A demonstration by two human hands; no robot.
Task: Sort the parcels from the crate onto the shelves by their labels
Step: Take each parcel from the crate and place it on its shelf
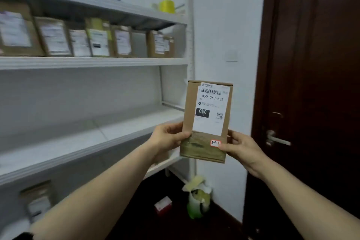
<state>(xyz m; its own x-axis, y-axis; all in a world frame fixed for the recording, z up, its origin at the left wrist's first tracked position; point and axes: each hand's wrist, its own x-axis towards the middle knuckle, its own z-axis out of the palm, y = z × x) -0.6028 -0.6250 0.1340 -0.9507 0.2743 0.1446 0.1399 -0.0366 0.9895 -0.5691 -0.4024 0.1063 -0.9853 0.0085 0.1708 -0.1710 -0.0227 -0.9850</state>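
Observation:
A brown cardboard parcel (206, 122) stands upright in the air in front of the shelf unit's right end. Its white shipping label reads 060-06B-A05, and a small red-edged sticker (215, 143) near the bottom reads 3-1-1. My left hand (167, 138) grips the parcel's lower left edge, thumb across the front. My right hand (241, 148) holds the lower right edge with its thumb beside the sticker. No crate is in view.
White shelf unit (93, 62) on the left: a row of several labelled brown parcels (81, 41) on the upper shelf, a bare shelf board (81, 136) below, one parcel (37, 200) lower left. Dark door with a handle (276, 139) on the right. A green-white bundle (197, 198) and a small red box (163, 203) lie on the floor.

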